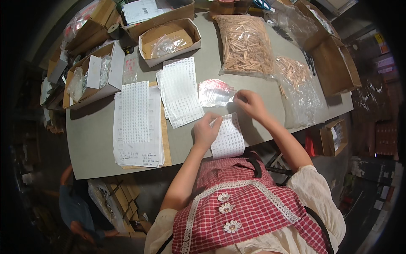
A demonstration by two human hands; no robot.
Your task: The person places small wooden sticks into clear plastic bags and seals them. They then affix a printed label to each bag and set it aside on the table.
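My left hand [207, 130] pinches the upper left edge of a white sheet of small printed labels [227, 137], whose lower end curls over the table's front edge. Beyond it lies a fanned stack of small clear plastic bags [215, 92] with red marks along the top. My right hand [253, 105] is at the right edge of that stack, thumb and fingers closed together. What is between those fingertips is too small to make out. Two more groups of label sheets, one [181, 91] beside the bags and one [136, 112] farther left, lie on the table.
Under the left labels are papers [122, 148] on a wooden board [166, 146]. A large bag of wooden dowels [246, 46] and a smaller one [296, 84] lie right. Open cardboard boxes [148, 57] line the back. Another person [78, 207] is at lower left.
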